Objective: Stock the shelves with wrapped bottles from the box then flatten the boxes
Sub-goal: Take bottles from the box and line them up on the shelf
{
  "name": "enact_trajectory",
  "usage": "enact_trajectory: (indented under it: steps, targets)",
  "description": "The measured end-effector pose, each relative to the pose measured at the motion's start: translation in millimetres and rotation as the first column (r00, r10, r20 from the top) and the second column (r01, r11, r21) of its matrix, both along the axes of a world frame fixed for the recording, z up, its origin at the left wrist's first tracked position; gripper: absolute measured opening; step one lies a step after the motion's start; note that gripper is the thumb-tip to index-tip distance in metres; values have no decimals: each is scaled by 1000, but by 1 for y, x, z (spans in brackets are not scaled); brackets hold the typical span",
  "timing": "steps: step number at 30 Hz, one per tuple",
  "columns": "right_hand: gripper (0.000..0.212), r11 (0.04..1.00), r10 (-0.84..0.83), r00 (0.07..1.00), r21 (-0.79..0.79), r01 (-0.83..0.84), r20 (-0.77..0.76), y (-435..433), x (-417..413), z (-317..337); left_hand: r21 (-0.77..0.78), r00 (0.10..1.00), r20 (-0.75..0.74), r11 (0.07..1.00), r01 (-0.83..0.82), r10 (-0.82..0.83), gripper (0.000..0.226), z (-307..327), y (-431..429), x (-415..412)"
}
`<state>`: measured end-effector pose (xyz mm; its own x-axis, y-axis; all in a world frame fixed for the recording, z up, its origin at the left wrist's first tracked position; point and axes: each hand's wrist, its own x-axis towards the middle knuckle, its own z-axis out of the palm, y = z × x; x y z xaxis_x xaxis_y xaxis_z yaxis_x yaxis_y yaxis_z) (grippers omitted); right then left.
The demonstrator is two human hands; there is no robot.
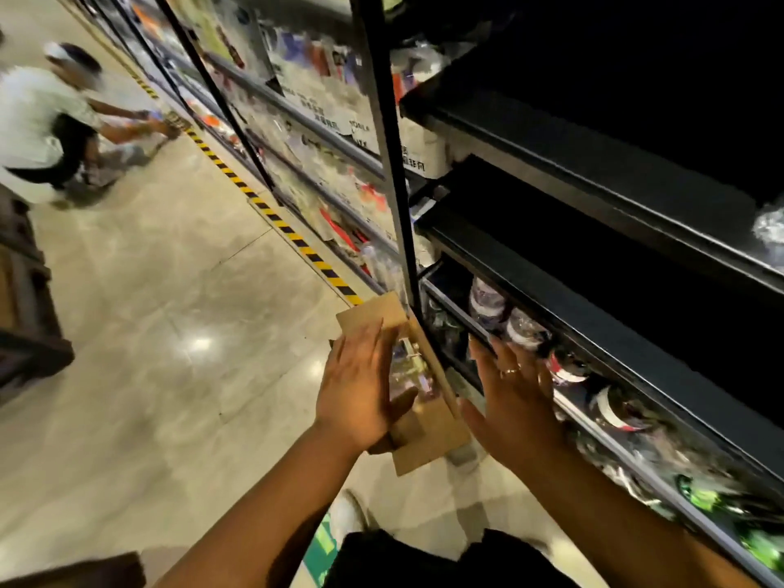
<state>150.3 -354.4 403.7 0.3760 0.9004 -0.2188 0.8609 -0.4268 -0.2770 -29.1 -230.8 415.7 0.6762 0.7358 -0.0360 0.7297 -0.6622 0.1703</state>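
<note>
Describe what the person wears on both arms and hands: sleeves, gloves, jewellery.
No gloves on the left hand or the right hand. The right hand wears a thin gold-coloured ring; a second ring on the next finger is possible but too blurred to confirm. No ring shows on the left hand. The left forearm and right forearm show no sleeve, watch or bracelet.
</note>
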Motion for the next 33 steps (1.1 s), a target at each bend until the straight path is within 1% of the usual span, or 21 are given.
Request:
enact_trajectory:
  steps: [2,5,7,9,11,12,14,18,22,26,28,30,31,33]
  targets:
    - [80,1000,6,1000,-7,-6,2,23,-24,-4,-10,1000,-4,1000,-14,14,86,-3,20,-26]
    - [77,999,-38,999,-2,38,-9,60,-62,-15,3,996,-88,1000,2,-1,87,-11,56,-67]
    - [72,997,-72,997,-17,71,-16,81,-88,-28,-12,995,-91,1000,27,-28,87,-17,80,-95]
    - [70,991,-132,991,-4,132,-17,101,-113,-40,-49,996,-78,998,45,-49,92,-22,102,-121]
    - [71,982,-170,985,-75,172,33,120,-133,-48,-77,993,-83,994,74,-80,91,-30,124,-143]
    - [72,975,-190,981,-114,192,31,127,-139,-51,-85,991,-88,992,89,-97,87,-33,135,-150]
    - [75,956,-252,968,-162,245,-21,136,-148,-55,-102,983,-108,985,136,-147,85,-40,155,-157]
    - [76,924,-350,937,-169,342,-19,137,-157,-65,-152,957,-150,963,224,-247,89,-53,188,-142]
    - [76,880,-429,903,-231,415,-12,151,-144,-74,-175,937,-132,938,298,-322,90,-67,214,-111]
    - [73,831,-530,838,-278,482,-131,175,-122,-95,-218,926,-134,922,321,-354,88,-85,237,-81]
    - [69,812,-558,817,-299,502,-145,190,-111,-112,-247,905,-160,904,350,-394,89,-98,251,-69]
    - [71,802,-566,809,-334,495,-160,205,-102,-130,-298,877,-191,877,377,-442,88,-114,266,-58]
    - [73,787,-585,792,-360,501,-176,212,-99,-139,-325,864,-209,865,381,-459,89,-123,273,-52]
    - [78,719,-670,707,-434,542,-225,226,-94,-165,-382,844,-232,843,378,-484,88,-146,288,-40]
